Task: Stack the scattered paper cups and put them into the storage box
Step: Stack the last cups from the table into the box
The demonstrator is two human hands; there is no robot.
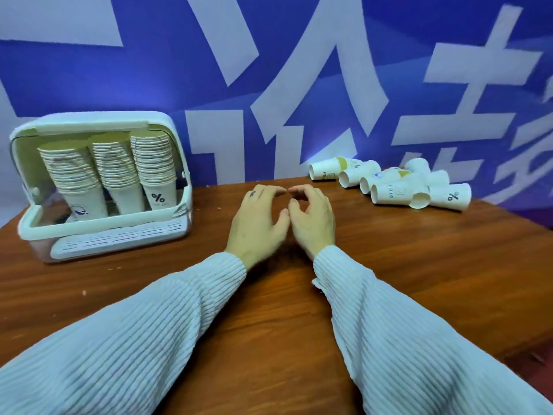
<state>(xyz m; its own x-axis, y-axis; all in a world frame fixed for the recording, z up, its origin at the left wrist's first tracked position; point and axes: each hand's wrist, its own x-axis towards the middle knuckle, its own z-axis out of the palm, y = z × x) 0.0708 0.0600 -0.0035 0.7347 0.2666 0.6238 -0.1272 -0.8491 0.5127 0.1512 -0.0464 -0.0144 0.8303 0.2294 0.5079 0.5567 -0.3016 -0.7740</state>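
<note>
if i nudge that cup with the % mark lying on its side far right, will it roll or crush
The % cup lies on its side on the table, so a nudge would probably roll it in a curve, being tapered. It looks like thin paper: likely light, and dented by a hard squeeze.

The storage box (98,229) wall is hiding the lower ends of the three cup stacks (119,175). Among the scattered cups (392,187), overlapping ones are covering each other, and their small printing is blurring beyond reading. Both sleeves (149,324) are running off the bottom edge.
</note>
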